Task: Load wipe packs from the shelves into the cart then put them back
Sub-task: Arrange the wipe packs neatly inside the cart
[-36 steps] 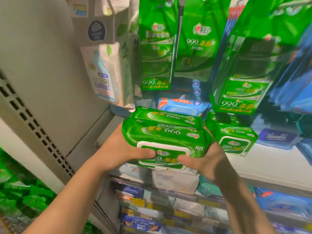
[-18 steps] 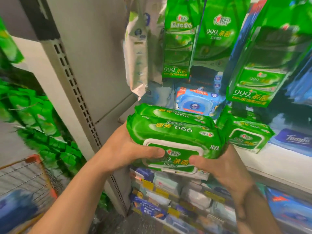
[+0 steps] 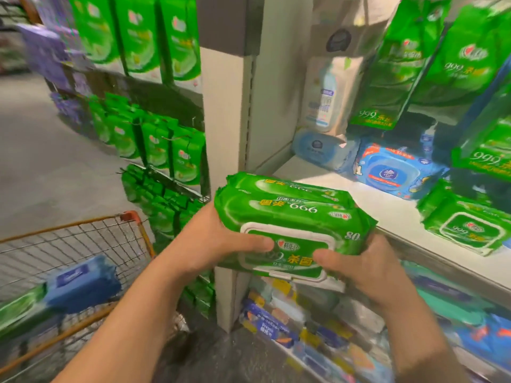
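Observation:
A stack of green wipe packs [image 3: 293, 214] with a white flip lid is held off the front of the white shelf [image 3: 387, 208]. My left hand [image 3: 218, 244] grips its left end, thumb on the lid. My right hand [image 3: 359, 266] grips its right end from below, thumb on the lid too. At lower left stands the orange wire cart [image 3: 138, 225], holding a blue wipe pack [image 3: 83, 283] and a green wipe pack [image 3: 19, 308]. Another green wipe pack [image 3: 467, 225] and a blue lidded pack [image 3: 395, 172] lie on the shelf.
Green refill bags [image 3: 409, 64] hang above the shelf at right. A white shelf upright [image 3: 224, 139] stands between the cart and the shelf bay. More green bags [image 3: 154, 145] hang on the rack at left. Lower shelves [image 3: 318, 327] hold mixed packs. Grey floor lies at far left.
The view has swung left and the held stack has moved left, away from the shelf. The cart with its packs has come fully into view at lower left.

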Demonstrator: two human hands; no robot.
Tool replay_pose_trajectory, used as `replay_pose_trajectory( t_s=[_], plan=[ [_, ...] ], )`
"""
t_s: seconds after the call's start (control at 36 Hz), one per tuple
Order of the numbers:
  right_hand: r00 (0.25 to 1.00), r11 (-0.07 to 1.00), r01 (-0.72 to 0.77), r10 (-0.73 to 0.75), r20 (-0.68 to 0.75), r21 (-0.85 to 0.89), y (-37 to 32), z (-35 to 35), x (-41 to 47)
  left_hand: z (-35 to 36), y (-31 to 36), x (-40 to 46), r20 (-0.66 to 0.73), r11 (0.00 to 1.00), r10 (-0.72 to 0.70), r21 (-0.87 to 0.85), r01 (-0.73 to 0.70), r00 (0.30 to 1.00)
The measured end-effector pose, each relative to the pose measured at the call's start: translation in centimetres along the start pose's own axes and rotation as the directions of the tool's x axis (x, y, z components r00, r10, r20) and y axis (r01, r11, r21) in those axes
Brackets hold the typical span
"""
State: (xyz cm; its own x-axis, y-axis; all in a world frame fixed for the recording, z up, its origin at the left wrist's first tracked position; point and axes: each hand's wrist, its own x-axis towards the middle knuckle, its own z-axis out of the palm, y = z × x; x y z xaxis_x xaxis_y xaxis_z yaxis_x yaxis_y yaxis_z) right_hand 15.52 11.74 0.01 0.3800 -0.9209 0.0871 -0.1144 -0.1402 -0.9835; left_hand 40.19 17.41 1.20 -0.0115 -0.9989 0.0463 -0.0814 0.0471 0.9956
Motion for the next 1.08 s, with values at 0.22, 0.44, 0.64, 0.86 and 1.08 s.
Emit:
replay_pose_trajectory(
  t_s=[0.22, 0.44, 0.64, 0.86, 1.08],
  plan=[
    [0.990, 0.999, -0.021, 0.014, 0.139, 0.050, -1.6, 12.0, -1.2, -9.7, -1.2, -9.2, -0.132, 0.995, -0.093, -0.048, 0.087, 0.987],
    [0.965, 0.999, -0.033, 0.029, 0.260, 0.011, -1.1, 23.3, -1.0, -17.7, -3.1, -18.6, -0.297, 0.983, -0.175, -0.099, 0.152, 0.939],
    [0.888, 0.998, -0.057, 0.069, 0.454, -0.039, -1.2, 31.8, -0.4, -23.1, -4.6, -24.2, -0.431, 0.977, -0.207, -0.130, 0.167, 0.878],
    [0.811, 0.992, -0.067, 0.116, 0.573, -0.106, -0.6, 39.4, 2.4, -28.5, -7.9, -26.3, -0.530, 0.958, -0.279, -0.214, 0.192, 0.801],
    [0.732, 0.979, -0.131, 0.201, 0.652, -0.154, 2.9, 47.3, 8.5, -35.5, -12.1, -24.7, -0.583, 0.904, -0.425, -0.307, 0.296, 0.692]
  ],
)
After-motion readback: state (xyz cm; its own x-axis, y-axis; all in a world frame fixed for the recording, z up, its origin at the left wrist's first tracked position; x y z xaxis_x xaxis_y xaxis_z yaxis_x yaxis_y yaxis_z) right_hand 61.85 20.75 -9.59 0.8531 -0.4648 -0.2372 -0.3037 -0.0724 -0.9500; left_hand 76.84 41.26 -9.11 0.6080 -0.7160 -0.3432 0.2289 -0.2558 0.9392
